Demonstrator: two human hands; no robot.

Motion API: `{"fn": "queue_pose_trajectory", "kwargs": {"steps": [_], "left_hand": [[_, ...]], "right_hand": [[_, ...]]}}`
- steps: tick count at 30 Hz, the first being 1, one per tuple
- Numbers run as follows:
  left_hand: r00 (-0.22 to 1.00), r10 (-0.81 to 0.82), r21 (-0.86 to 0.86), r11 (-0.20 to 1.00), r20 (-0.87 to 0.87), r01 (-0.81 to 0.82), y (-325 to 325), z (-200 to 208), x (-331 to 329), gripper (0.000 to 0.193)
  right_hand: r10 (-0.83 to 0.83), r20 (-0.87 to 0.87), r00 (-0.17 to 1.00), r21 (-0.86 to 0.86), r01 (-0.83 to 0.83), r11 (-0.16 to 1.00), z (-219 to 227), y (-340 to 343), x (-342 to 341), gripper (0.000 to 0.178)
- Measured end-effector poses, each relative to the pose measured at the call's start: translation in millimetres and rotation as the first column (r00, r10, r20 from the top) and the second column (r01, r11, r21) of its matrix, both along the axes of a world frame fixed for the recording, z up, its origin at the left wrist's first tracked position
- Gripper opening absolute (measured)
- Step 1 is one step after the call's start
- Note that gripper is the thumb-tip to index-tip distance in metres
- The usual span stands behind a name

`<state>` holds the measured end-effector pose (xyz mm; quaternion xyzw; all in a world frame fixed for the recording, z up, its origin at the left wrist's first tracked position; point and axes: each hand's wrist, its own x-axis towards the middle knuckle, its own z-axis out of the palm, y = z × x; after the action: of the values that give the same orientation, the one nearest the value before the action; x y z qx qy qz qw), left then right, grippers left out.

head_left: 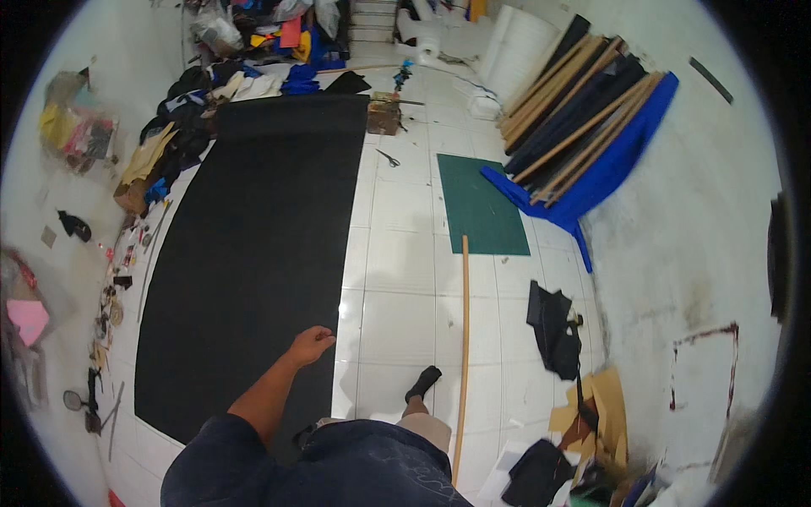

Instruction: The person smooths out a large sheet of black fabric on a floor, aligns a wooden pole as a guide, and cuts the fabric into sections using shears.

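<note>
My left hand (312, 345) is over the right edge of a long black sheet of fabric (253, 228) spread on the floor. Its fingers are curled together in a pinch, and whatever they may hold is too small to make out. At the far end the sheet meets a thicker black band, apparently its roll (291, 118). My right hand is out of view, hidden beyond my torso. Closest to me on the right lies a long wooden pole (465, 355), its far end touching a green cutting mat (481, 207). Scissors (388, 158) rest on the tiles beside the sheet.
Rolls of fabric on tubes (574, 110) and blue cloth (625, 169) lean at the right wall. Black scraps (554, 329) and a cardboard box (604, 414) lie nearer. Fabric piles (186, 110) and small clutter line the left wall. My socked foot (423, 383) stands on white tiles.
</note>
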<state>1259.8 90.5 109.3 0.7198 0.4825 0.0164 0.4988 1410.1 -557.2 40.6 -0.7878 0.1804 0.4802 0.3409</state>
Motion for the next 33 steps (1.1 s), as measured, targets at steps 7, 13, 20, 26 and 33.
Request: {"fn": "queue_pose_trajectory", "kwargs": {"steps": [7,13,20,26,33], "left_hand": [[0.937,0.091,-0.084,0.988,-0.337,-0.127,23,-90,52,0.044],[0.840,0.010,0.149,0.985,-0.543,0.085,-10,-181,-17,0.050],[0.858,0.165,-0.204,0.933,-0.487,-0.295,120,-214,186,0.058],[0.834,0.490,0.007,0.863,-0.253,-0.505,332,-145,241,0.049],[0.549,0.824,-0.144,0.566,0.141,-0.812,530,-21,380,0.048]], "right_hand": [[0.222,0.131,0.966,-0.038,-0.219,0.975,5,107,298,0.037],[0.391,0.449,0.803,-0.105,-0.388,0.916,3,302,593,0.028],[0.423,0.896,0.134,-0.279,-0.570,0.773,36,625,843,0.020],[0.822,0.561,0.104,-0.008,-0.991,0.131,24,947,612,0.032],[0.755,0.488,-0.438,-0.023,-0.871,-0.491,36,1163,610,0.040]]}}
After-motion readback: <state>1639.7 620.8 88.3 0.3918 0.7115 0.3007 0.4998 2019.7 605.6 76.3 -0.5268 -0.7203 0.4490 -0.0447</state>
